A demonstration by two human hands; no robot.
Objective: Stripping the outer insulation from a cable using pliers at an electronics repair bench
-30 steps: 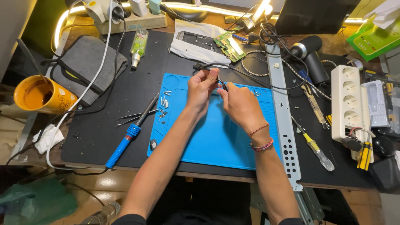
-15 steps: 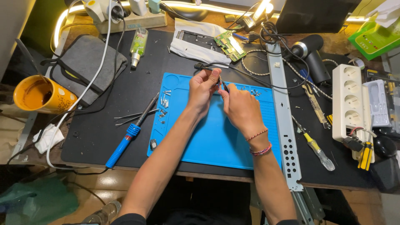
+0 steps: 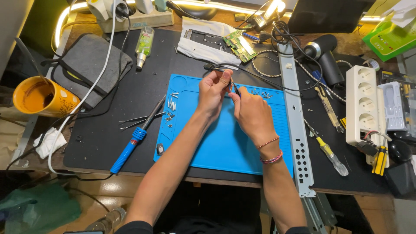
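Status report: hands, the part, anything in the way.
Left hand and right hand pinch a small dark part above blue mat. Screws nearby; nothing blocking.

Your left hand [image 3: 213,92] and right hand [image 3: 251,110] pinch a small dark part [image 3: 234,88] above the blue mat [image 3: 225,143]; a blue soldering iron [image 3: 135,138] lies at nine o'clock.

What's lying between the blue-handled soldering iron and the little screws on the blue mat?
In the head view, thin metal tweezers lie on the black table cover, between the soldering iron and the screws on the blue mat.
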